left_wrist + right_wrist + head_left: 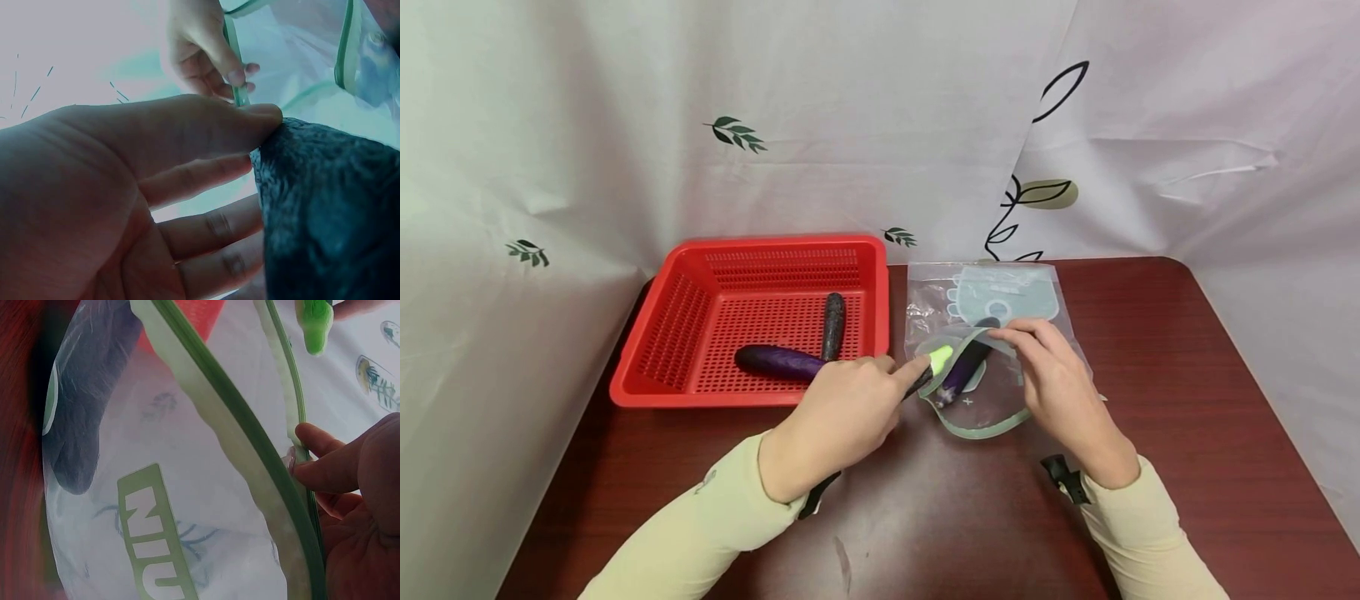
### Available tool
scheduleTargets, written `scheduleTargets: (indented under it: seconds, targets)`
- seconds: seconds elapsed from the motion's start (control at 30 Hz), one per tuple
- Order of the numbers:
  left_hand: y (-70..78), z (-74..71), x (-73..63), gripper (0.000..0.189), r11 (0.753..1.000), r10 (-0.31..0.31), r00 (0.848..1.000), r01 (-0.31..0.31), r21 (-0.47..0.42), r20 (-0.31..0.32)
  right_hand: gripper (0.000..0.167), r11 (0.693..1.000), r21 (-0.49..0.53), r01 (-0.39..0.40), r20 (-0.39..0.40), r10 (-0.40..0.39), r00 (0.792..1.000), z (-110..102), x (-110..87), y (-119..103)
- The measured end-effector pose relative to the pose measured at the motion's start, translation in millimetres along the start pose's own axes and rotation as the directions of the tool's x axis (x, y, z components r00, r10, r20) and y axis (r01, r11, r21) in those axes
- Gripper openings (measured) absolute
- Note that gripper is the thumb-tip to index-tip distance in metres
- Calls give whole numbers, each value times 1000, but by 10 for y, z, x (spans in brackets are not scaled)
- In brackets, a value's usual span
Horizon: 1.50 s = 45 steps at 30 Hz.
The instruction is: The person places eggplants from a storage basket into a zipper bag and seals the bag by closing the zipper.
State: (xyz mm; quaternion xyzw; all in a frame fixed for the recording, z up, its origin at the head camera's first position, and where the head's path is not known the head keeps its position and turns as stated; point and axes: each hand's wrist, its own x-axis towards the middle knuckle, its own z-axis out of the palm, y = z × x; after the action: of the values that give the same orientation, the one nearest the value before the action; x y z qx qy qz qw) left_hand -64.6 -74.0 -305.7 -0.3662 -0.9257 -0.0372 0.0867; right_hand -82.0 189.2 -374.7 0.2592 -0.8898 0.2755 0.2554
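My left hand (850, 408) grips a dark, rough-skinned, long vegetable (337, 212). Its bright green tip (940, 359) points at the mouth of a clear zip bag (1000, 408) with green zip strips. At the bag's rim, the thumb and fingers of my right hand (1063, 392) pinch one zip strip, and the mouth gapes wide. Inside the bag lies a dark purple eggplant (964, 371), its pale stem end towards the opening. The right wrist view shows the green tip (315, 328) beyond the strip that the right hand pinches.
A red perforated basket (880, 292) stands on the left of the dark wooden table (1180, 400). In it lie a purple eggplant (778, 362) and a dark, rough long vegetable (833, 325). Behind the table hangs a white leaf-printed curtain (820, 150).
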Motion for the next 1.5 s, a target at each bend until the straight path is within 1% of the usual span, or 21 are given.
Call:
scheduleTargets:
  seconds: [0.13, 0.33, 0.5, 0.8, 1.03, 1.27, 1.5]
  targets:
    - [48, 16, 13, 45, 1000, 11, 1000, -11, -6, 4, 43, 1000, 3, 5, -3, -5, 1000, -2, 3, -10]
    - [125, 64, 36, 41, 1000, 21, 1000, -21, 24, -7, 44, 1000, 4, 23, -18, -23, 1000, -3, 5, -18]
    - [193, 83, 83, 39, 999, 26, 1000, -26, 42, 1, 44, 999, 5, 33, -29, -33, 999, -2, 7, -18]
    - [298, 179, 154, 30, 996, 47, 999, -46, 77, -4, 43, 1000, -2, 13, -8, -13, 1000, -13, -11, -23]
    - [345, 223, 207, 28, 992, 74, 997, -76, 105, 23, 44, 999, 2, 33, -24, -33, 999, -18, 1, -15]
    - [401, 259, 243, 26, 986, 69, 997, -74, 151, 40, 43, 1000, 1, 31, -17, -31, 999, -23, 6, -21]
    - [497, 245, 258, 24, 986, 68, 997, -73, 150, 37, 44, 1000, 4, 22, -10, -22, 1000, -27, 0, -30]
